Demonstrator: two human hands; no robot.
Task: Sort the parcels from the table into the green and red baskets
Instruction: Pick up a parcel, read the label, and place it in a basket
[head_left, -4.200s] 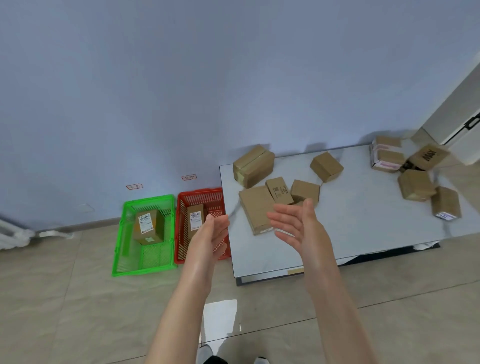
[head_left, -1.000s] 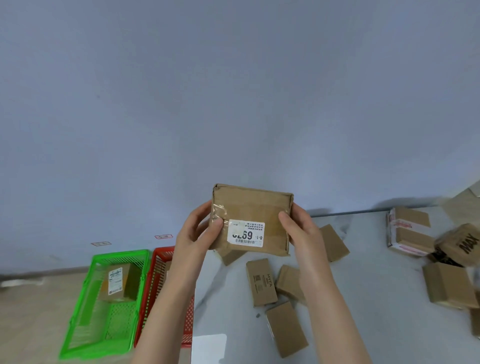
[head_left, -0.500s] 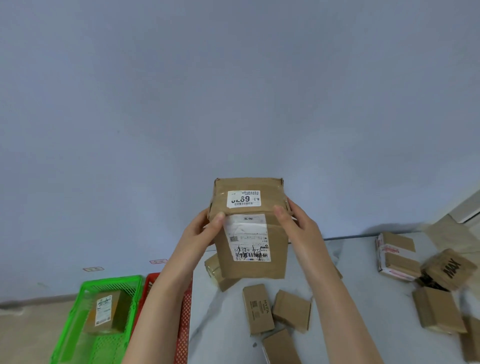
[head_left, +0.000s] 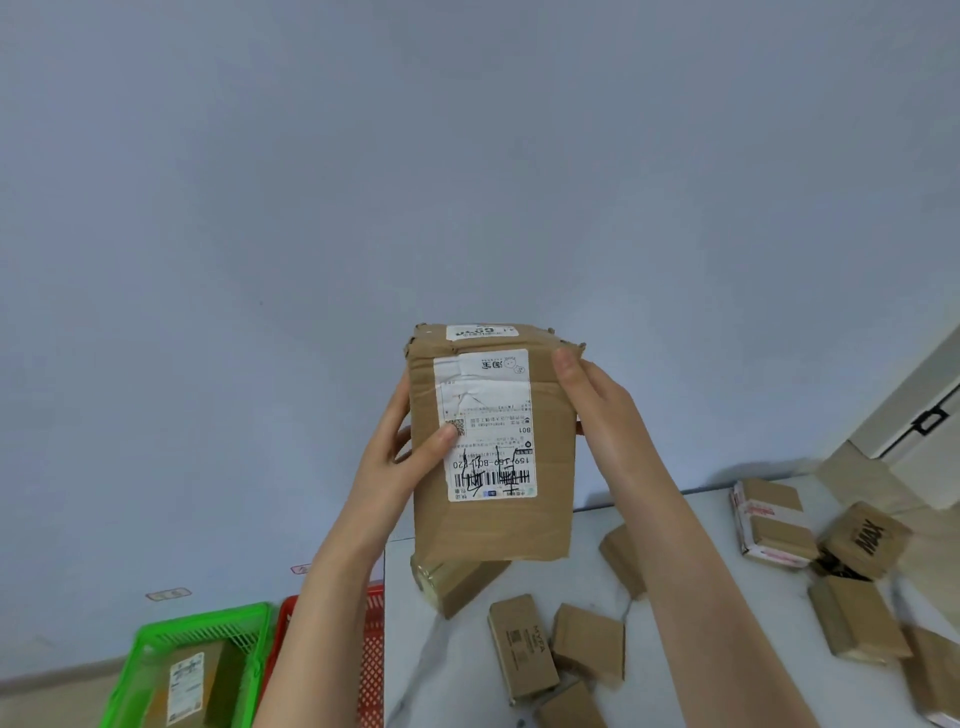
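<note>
While both hands are raised before the grey wall (head_left: 363, 182), we see the left hand (head_left: 397, 462) gripping the left edge of the held parcel (head_left: 493, 525), its thumb pressed on the front face at the white shipping label (head_left: 491, 405). The right hand (head_left: 597, 410) clasps the right edge, thumb laid on the front near the upper corner. Upright in the air between them, above the left end of the table (head_left: 701, 639), the brown cardboard parcel turns its label toward us (the print reads upside down, with black pen strokes across the barcode). Below, on the pale table, we find more parcels: a half-hidden parcel (head_left: 457, 582) just under the held one, a narrow box printed MYEA (head_left: 522, 647), and, well apart to the right, a MAX box (head_left: 865, 540) beside a box bound in white-and-red tape (head_left: 774, 525). On the floor left of the table stand the red basket (head_left: 371, 654) and, just beside it, the green basket (head_left: 208, 621), which holds a labelled parcel (head_left: 187, 680).
</note>
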